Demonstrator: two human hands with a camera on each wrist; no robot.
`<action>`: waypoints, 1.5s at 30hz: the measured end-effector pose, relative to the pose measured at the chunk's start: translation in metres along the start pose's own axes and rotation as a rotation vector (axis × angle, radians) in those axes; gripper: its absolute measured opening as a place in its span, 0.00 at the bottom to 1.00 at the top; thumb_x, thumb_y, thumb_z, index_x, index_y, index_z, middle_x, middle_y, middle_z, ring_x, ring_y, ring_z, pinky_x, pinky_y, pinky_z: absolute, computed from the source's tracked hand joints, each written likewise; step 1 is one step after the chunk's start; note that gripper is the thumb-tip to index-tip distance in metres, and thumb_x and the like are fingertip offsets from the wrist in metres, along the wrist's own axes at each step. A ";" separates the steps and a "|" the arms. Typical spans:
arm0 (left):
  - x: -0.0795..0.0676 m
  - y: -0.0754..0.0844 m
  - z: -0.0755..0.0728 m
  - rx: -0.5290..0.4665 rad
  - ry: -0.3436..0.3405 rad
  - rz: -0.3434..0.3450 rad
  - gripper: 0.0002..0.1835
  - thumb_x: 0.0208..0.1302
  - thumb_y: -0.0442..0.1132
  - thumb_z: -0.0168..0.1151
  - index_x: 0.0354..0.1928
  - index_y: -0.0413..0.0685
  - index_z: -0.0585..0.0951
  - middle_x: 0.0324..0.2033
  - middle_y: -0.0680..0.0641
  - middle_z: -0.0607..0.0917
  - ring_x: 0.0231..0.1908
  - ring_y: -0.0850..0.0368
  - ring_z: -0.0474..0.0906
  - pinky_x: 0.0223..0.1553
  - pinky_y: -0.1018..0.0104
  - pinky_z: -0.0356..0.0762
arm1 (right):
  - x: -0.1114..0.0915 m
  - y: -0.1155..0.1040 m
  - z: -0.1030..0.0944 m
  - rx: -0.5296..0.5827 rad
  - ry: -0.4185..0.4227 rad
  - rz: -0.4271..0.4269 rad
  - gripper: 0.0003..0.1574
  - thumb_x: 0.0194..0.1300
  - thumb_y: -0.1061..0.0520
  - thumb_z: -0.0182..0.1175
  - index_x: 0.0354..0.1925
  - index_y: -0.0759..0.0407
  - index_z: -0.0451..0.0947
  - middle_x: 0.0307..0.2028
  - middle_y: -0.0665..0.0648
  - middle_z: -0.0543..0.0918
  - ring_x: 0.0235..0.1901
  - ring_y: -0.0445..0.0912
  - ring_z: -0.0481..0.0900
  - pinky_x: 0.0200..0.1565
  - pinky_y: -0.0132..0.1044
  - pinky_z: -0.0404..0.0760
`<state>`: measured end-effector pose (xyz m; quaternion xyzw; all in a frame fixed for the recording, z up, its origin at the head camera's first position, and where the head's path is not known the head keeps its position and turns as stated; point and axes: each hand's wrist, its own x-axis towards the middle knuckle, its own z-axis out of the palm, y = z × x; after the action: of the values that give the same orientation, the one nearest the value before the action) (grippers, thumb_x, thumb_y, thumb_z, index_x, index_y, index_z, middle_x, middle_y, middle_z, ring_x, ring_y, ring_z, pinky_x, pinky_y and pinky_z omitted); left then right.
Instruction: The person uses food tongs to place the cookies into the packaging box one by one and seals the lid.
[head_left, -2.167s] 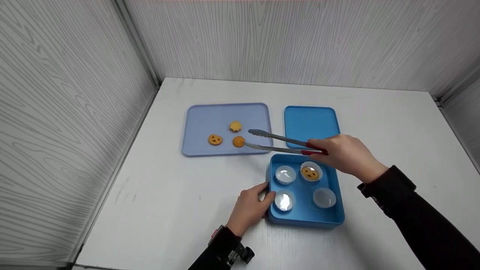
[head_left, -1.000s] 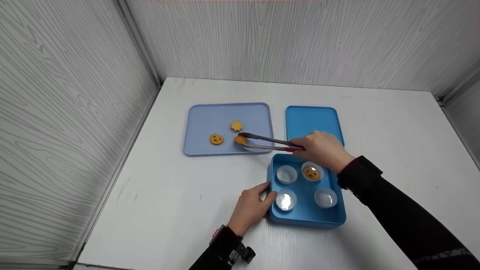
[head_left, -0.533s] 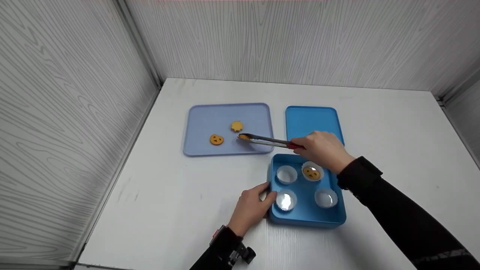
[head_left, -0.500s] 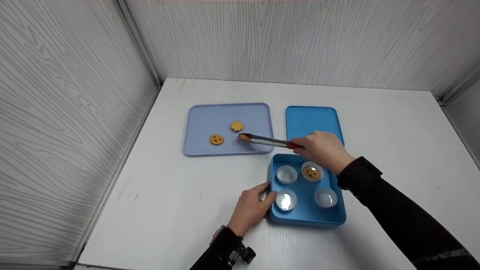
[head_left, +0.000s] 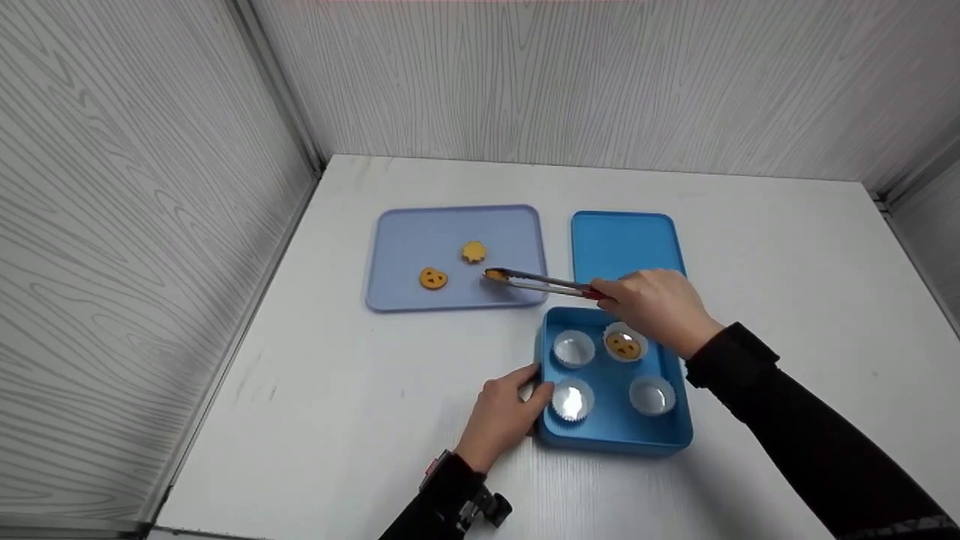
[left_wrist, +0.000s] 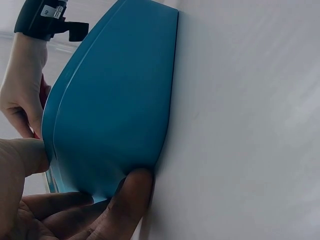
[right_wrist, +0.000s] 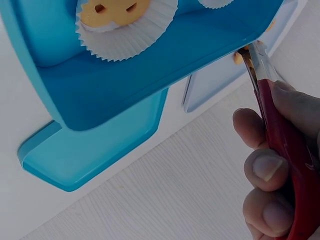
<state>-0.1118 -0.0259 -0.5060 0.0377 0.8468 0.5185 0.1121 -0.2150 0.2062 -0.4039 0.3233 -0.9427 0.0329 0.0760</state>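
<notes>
My right hand [head_left: 660, 307] grips red-handled metal tongs [head_left: 551, 283], and their tips pinch a small round orange cookie [head_left: 496, 275] over the right part of the lilac tray [head_left: 397, 232]. In the right wrist view, the fingers curl round the red handle [right_wrist: 287, 145]. My left hand [head_left: 502, 412] holds the left wall of the blue box [head_left: 607, 439], thumb at the rim and fingers against the outer side, as the left wrist view shows. Inside the box stand several paper baking cups; the back right cup [head_left: 637, 330] contains a bear-face cookie [head_left: 622, 346].
On the lilac tray lie a face-shaped cookie [head_left: 433, 279] and a yellow flower-shaped cookie [head_left: 473, 251]. A blue lid [head_left: 622, 240] lies behind the box, partly covered by my right hand. Wood-grain panels [head_left: 562, 82] bound the white table at the back and sides.
The tongs reached left to the round cookie, closed on it and picked it up; since half a second ago they have shifted slightly right with it. My left hand stays on the box.
</notes>
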 end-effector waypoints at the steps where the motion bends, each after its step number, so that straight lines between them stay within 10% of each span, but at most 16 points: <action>1: 0.000 0.000 0.000 -0.003 0.001 0.004 0.30 0.73 0.55 0.59 0.69 0.45 0.77 0.64 0.46 0.81 0.66 0.52 0.74 0.67 0.51 0.72 | -0.002 0.001 0.000 -0.005 0.007 -0.002 0.17 0.67 0.56 0.70 0.53 0.55 0.86 0.25 0.57 0.86 0.16 0.45 0.72 0.19 0.34 0.72; 26: 0.001 0.001 -0.001 -0.008 -0.015 -0.021 0.31 0.73 0.55 0.59 0.70 0.45 0.76 0.66 0.46 0.79 0.68 0.52 0.72 0.69 0.52 0.70 | -0.069 0.022 -0.021 0.012 0.336 -0.054 0.26 0.55 0.61 0.77 0.54 0.56 0.88 0.26 0.56 0.88 0.16 0.44 0.78 0.17 0.33 0.72; 41: -0.001 -0.002 0.000 0.007 0.004 0.015 0.30 0.73 0.56 0.58 0.69 0.47 0.77 0.65 0.47 0.80 0.68 0.51 0.73 0.68 0.52 0.71 | -0.111 0.031 -0.037 -0.014 0.385 -0.024 0.31 0.51 0.62 0.78 0.56 0.54 0.87 0.25 0.53 0.88 0.15 0.41 0.77 0.17 0.30 0.71; 45: -0.002 -0.002 -0.001 0.011 0.013 0.024 0.29 0.73 0.56 0.58 0.69 0.47 0.78 0.64 0.46 0.80 0.67 0.51 0.73 0.68 0.52 0.71 | -0.126 0.035 -0.039 -0.027 0.401 -0.032 0.22 0.64 0.52 0.71 0.57 0.54 0.87 0.25 0.52 0.88 0.14 0.40 0.75 0.16 0.28 0.67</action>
<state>-0.1104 -0.0275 -0.5071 0.0451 0.8500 0.5152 0.0999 -0.1337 0.3140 -0.3869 0.3243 -0.9038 0.0828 0.2668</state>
